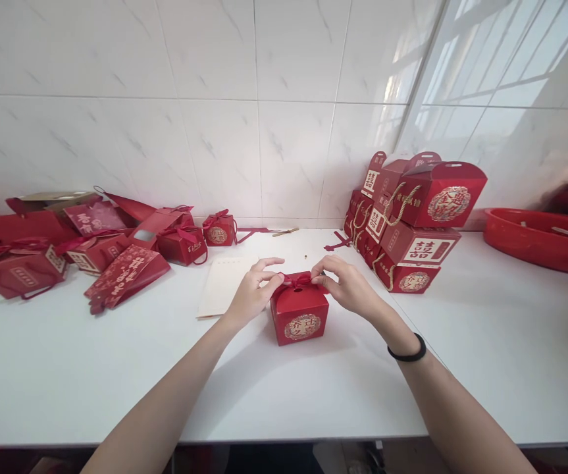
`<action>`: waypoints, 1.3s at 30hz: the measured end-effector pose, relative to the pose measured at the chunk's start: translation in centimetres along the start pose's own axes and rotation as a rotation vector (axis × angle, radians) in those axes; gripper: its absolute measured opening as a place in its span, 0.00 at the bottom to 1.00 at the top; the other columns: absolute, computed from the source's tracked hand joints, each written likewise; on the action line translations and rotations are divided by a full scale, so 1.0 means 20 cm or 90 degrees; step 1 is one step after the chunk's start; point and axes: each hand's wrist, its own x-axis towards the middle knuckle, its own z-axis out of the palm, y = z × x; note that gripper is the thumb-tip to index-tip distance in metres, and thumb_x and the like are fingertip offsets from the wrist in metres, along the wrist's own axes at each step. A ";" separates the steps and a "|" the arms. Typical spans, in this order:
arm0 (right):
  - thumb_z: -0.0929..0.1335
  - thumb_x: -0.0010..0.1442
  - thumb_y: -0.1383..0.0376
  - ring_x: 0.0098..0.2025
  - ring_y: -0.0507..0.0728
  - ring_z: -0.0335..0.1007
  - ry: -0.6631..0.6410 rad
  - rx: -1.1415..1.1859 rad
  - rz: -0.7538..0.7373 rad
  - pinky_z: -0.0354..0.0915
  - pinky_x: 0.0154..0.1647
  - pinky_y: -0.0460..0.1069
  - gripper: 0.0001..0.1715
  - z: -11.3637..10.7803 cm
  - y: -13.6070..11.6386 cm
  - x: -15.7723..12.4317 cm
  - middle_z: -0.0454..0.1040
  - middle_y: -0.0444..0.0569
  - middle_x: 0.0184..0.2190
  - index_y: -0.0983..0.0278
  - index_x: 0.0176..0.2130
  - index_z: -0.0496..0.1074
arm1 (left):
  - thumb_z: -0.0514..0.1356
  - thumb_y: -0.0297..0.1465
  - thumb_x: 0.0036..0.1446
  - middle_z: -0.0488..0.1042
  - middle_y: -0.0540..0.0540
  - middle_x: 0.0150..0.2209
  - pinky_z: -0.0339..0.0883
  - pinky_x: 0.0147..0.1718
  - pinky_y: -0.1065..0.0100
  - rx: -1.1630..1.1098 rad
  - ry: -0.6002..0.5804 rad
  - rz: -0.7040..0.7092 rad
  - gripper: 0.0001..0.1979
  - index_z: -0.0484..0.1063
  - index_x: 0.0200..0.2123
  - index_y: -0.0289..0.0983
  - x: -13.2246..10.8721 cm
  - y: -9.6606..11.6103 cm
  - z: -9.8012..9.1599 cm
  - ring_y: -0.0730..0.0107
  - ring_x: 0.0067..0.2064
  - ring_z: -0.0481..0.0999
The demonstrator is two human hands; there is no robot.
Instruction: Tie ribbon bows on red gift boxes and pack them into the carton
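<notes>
A small red gift box (299,319) with a gold round emblem stands upright on the white table in front of me. A red ribbon (299,280) is tied in a bow at its top. My left hand (257,286) pinches the bow's left side between thumb and fingers. On the other side, my right hand (345,283) pinches the bow's right side; a black band circles that wrist. Beneath my left hand lies a cream notebook (219,283).
Stacked red boxes with rope handles (422,247) rise at the right, beside a red plastic basin (540,237). Several red boxes and bags (128,270) spread across the left. Scissors (286,232) and ribbon pieces (337,241) lie near the wall. Part of another person shows at the right edge.
</notes>
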 end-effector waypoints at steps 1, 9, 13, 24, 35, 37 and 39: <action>0.62 0.56 0.74 0.34 0.56 0.64 -0.003 0.003 -0.004 0.60 0.37 0.51 0.09 0.00 0.00 0.00 0.70 0.45 0.28 0.62 0.28 0.66 | 0.51 0.35 0.56 0.69 0.48 0.50 0.58 0.52 0.57 0.053 0.022 0.026 0.16 0.74 0.22 0.40 -0.01 0.01 0.00 0.59 0.53 0.65; 0.67 0.57 0.60 0.28 0.53 0.66 -0.040 0.058 0.102 0.61 0.29 0.48 0.08 0.04 -0.02 -0.02 0.71 0.44 0.26 0.62 0.32 0.66 | 0.54 0.33 0.55 0.68 0.50 0.30 0.57 0.45 0.59 0.227 0.080 0.121 0.07 0.69 0.27 0.39 -0.05 0.05 0.02 0.68 0.36 0.68; 0.67 0.56 0.63 0.28 0.53 0.66 -0.033 0.052 0.093 0.62 0.30 0.48 0.06 0.06 -0.04 -0.02 0.71 0.44 0.26 0.62 0.29 0.66 | 0.51 0.35 0.57 0.59 0.56 0.17 0.60 0.31 0.68 0.166 0.043 0.067 0.10 0.65 0.25 0.39 -0.06 0.07 0.02 0.74 0.22 0.60; 0.63 0.53 0.72 0.28 0.53 0.65 0.007 -0.016 0.028 0.62 0.31 0.49 0.05 0.08 -0.07 -0.03 0.70 0.44 0.27 0.63 0.30 0.63 | 0.52 0.31 0.56 0.71 0.52 0.24 0.62 0.33 0.66 0.252 0.120 0.146 0.07 0.64 0.26 0.40 -0.09 0.09 0.05 0.70 0.27 0.68; 0.64 0.52 0.74 0.32 0.53 0.67 0.018 0.053 -0.009 0.64 0.33 0.48 0.07 0.05 -0.04 -0.03 0.70 0.45 0.30 0.62 0.29 0.65 | 0.52 0.27 0.56 0.71 0.50 0.23 0.60 0.33 0.64 0.389 0.196 0.315 0.09 0.61 0.24 0.39 -0.09 0.06 0.06 0.69 0.29 0.70; 0.63 0.52 0.75 0.31 0.53 0.65 0.012 0.046 -0.023 0.64 0.32 0.48 0.07 0.06 -0.04 -0.03 0.69 0.45 0.30 0.62 0.29 0.64 | 0.52 0.27 0.56 0.72 0.50 0.25 0.61 0.34 0.64 0.375 0.188 0.302 0.08 0.61 0.24 0.39 -0.11 0.05 0.05 0.69 0.30 0.70; 0.63 0.54 0.74 0.31 0.53 0.65 0.005 0.030 -0.040 0.64 0.31 0.48 0.07 0.07 -0.05 -0.04 0.68 0.45 0.29 0.62 0.29 0.63 | 0.52 0.27 0.56 0.73 0.50 0.27 0.62 0.36 0.63 0.346 0.178 0.275 0.08 0.61 0.25 0.39 -0.12 0.04 0.04 0.69 0.32 0.71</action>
